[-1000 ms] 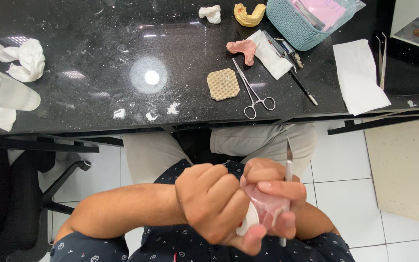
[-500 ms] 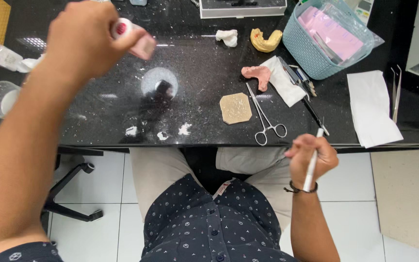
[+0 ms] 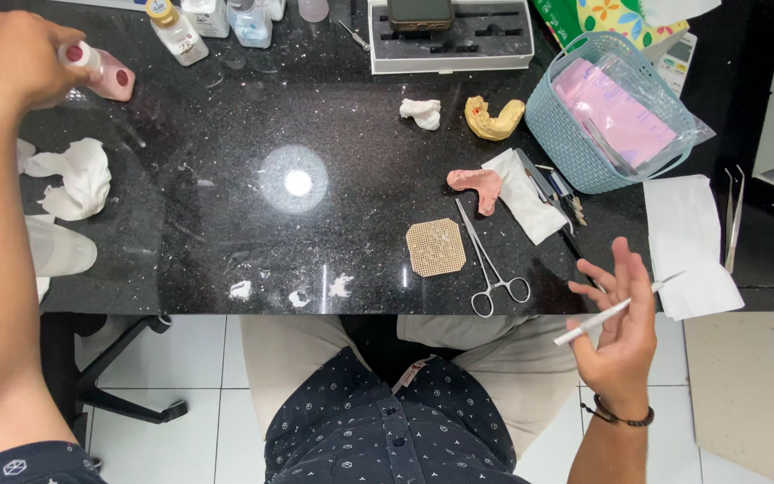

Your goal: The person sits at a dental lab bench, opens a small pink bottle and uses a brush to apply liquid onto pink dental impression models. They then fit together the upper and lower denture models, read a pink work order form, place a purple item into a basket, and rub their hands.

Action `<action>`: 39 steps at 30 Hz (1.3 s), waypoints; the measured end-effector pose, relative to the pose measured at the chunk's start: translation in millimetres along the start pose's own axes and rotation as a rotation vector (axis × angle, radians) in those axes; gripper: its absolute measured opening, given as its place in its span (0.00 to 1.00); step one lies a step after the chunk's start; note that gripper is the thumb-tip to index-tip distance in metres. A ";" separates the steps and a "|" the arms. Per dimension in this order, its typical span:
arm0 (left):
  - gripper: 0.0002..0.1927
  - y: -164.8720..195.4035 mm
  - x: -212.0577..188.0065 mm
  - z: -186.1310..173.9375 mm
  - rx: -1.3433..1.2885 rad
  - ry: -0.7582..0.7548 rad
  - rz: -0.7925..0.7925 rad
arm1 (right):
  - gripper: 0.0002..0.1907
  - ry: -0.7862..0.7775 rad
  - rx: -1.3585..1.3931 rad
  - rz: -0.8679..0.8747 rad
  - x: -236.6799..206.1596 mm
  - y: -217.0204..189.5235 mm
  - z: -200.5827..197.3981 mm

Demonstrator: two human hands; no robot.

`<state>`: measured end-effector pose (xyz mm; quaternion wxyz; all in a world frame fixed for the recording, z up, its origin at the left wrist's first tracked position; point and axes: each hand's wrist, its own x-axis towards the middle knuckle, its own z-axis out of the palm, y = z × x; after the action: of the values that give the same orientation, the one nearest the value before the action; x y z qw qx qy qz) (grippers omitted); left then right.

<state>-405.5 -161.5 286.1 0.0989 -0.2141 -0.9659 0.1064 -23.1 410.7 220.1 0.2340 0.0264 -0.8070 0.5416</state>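
left hand (image 3: 12, 56) grips pink piece (image 3: 111, 79) (right hand (image 3: 622, 333) holds tool (image 3: 618, 310)).

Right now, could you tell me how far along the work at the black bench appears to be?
Done: yellow dental cast and pink wax piece lie set down. In hand: left hand places a pink wax-filled piece far left; right hand holds a thin white instrument. Left: scissor-handled forceps and perforated tan pad lie untouched.

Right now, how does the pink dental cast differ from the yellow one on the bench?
The pink dental cast is salmon pink and lies beside the folded tissue. The yellow dental cast is mustard yellow and lies farther back, next to the blue basket. Both are arch-shaped and rest untouched on the black bench.
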 end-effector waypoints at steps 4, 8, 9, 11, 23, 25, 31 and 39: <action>0.30 23.4 -3.5 -31.2 0.069 0.144 -0.015 | 0.41 -0.109 0.138 -0.008 19.5 -21.0 -1.2; 0.17 75.8 -12.5 -91.3 -0.205 0.305 0.095 | 0.21 -0.128 0.153 0.123 44.9 -35.6 10.5; 0.22 100.0 -17.6 -101.8 -0.290 0.237 0.062 | 0.17 -0.128 0.112 0.170 54.1 -39.4 17.2; 0.25 166.6 -39.5 -110.7 -0.334 0.200 0.120 | 0.16 -0.237 0.078 0.041 70.3 -51.1 36.7; 0.06 308.2 -171.1 -76.8 -1.711 -0.027 -0.084 | 0.38 -0.778 -0.124 -0.518 127.2 -115.8 138.4; 0.09 284.9 -182.0 -55.2 -1.946 -0.010 -0.571 | 0.43 -0.884 -0.153 -0.246 146.9 -86.7 142.7; 0.07 206.3 -213.3 -8.3 -1.708 0.767 -0.560 | 0.17 -0.479 -0.473 -0.462 232.7 20.7 155.3; 0.08 190.1 -214.0 44.8 -1.376 0.925 -0.471 | 0.07 -0.420 -0.400 -0.372 257.7 49.8 197.3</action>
<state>-151.3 -93.5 165.0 0.3502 -0.0424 -0.6975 -0.6238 -335.8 310.7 221.9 0.1582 0.2377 -0.9090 0.3035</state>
